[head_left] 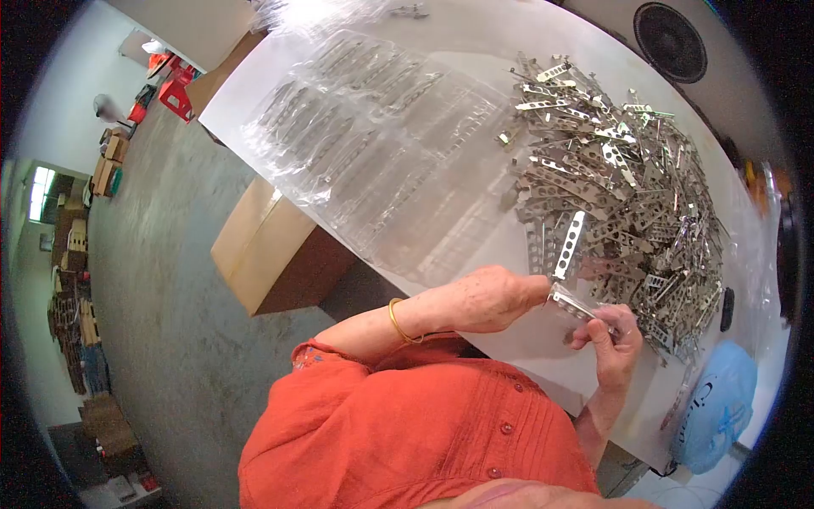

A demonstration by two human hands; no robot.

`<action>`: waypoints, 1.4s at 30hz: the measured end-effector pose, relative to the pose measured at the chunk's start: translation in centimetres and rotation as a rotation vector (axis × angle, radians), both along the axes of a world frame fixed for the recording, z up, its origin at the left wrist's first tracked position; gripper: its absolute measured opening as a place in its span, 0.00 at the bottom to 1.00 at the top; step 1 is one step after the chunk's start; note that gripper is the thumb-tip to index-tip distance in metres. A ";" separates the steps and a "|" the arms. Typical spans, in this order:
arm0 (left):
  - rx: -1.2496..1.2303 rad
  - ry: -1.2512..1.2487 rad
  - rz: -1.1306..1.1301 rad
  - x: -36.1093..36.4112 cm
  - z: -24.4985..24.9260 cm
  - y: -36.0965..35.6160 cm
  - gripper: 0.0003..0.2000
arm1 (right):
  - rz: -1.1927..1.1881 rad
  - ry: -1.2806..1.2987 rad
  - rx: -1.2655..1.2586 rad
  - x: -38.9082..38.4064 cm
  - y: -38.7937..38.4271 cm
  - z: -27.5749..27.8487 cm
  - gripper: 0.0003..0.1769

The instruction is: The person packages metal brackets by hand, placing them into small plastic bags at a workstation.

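Your left hand (492,299) and right hand (612,338) pinch one metal strip (575,304) by its ends, so it lies steady beside the pile of strips (627,187).

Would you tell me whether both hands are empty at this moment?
No, the left hand and right hand hold one metal strip between them, beside the pile.
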State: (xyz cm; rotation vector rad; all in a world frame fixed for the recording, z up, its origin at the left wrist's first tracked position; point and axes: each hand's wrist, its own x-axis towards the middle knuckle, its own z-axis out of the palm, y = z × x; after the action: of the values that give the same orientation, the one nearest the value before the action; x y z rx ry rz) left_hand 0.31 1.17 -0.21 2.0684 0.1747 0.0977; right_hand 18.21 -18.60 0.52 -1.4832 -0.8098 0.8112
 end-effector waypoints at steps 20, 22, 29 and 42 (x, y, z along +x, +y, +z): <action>0.584 -0.300 -0.026 -0.2 1.1 -0.9 0.11 | 0.213 -0.586 -0.024 -2.2 2.1 0.5 0.08; 0.576 -0.298 -0.021 -0.4 1.5 -0.8 0.10 | 0.269 -0.614 -0.067 -2.3 2.4 1.1 0.10; 0.801 -0.339 0.354 -3.8 4.8 3.8 0.07 | 0.007 -0.184 0.058 -2.8 2.7 0.8 0.25; 0.991 0.210 0.819 -10.1 6.4 12.6 0.06 | 0.047 -0.196 0.009 -1.5 1.6 -0.3 0.18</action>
State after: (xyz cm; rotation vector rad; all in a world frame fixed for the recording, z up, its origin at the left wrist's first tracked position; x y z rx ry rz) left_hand -9.75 13.75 6.18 2.8306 1.3179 0.5553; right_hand 16.69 -17.00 0.23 -1.5571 -0.9968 0.7030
